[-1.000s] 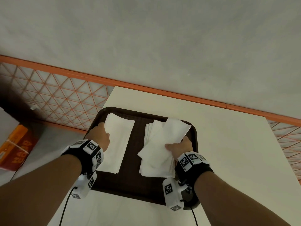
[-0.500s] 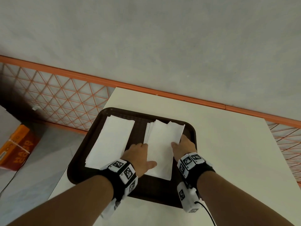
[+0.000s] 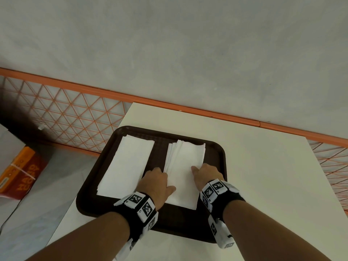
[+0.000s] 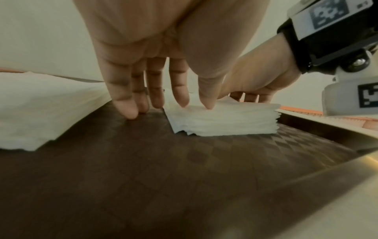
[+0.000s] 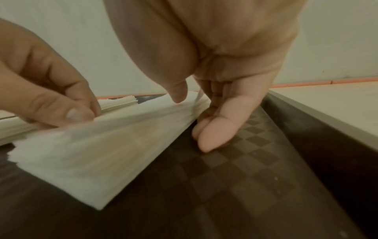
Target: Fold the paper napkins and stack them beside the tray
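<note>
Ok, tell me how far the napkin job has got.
Done: little; the left pile and right stack both lie on the tray. In hand: left hand and right hand grip the right stack's sides. Left: nothing sits beside the tray on the table yet.

Head view looks steeply down on the tray (image 3: pixel 160 151). Wrist views sit low, close inside it, facing forward; all share the right stack (image 3: pixel 184 159).

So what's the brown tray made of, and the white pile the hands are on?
The tray is probably hard plastic: dark brown, faint checkered texture, dull sheen. The pile looks like thin soft paper napkins: matte white, many fine layers showing at its edge.
</note>
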Available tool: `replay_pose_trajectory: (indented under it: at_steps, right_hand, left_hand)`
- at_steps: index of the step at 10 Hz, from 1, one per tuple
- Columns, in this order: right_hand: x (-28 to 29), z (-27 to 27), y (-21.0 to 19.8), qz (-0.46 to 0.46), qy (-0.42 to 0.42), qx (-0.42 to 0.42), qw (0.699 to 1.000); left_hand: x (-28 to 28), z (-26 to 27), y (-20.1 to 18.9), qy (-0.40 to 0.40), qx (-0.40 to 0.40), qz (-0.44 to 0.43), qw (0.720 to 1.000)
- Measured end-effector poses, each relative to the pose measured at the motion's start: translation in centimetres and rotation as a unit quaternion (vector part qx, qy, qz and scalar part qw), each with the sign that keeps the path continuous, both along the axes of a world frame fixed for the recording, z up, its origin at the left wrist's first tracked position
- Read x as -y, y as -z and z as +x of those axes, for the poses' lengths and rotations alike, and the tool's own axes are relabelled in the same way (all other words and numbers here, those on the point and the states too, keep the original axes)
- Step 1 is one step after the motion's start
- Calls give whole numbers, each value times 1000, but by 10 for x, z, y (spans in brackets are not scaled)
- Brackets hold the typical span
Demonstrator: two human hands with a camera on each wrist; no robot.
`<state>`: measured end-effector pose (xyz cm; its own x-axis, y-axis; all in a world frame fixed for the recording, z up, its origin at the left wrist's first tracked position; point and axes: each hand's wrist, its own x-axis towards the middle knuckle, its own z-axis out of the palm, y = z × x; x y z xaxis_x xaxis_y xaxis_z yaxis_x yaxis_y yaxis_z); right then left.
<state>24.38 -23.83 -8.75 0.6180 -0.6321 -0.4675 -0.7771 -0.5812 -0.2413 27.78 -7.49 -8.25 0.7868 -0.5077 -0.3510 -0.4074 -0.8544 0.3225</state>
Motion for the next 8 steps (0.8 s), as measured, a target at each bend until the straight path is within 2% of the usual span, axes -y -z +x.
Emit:
replay_pose_trajectory:
  at_steps: [1, 3, 5, 7, 8]
  right_hand:
    - [0, -5, -3, -16, 30, 19, 999]
    - [-11, -9, 0, -20, -12, 6, 1000]
    - [-8, -12, -6, 28, -1, -2, 1000]
    - [-5, -46, -35, 17, -40, 10, 999]
    - [-15, -81, -52, 31, -69, 40, 996]
  left_hand:
    - [-1, -3, 2, -34, -17, -36, 999]
    - [5, -12, 3, -15, -11, -2, 1000]
    - [7, -11, -7, -14, -26, 20, 999]
    - [-8, -12, -22, -1, -30, -1, 1000]
    - [-24, -24, -26, 8, -19, -25, 999]
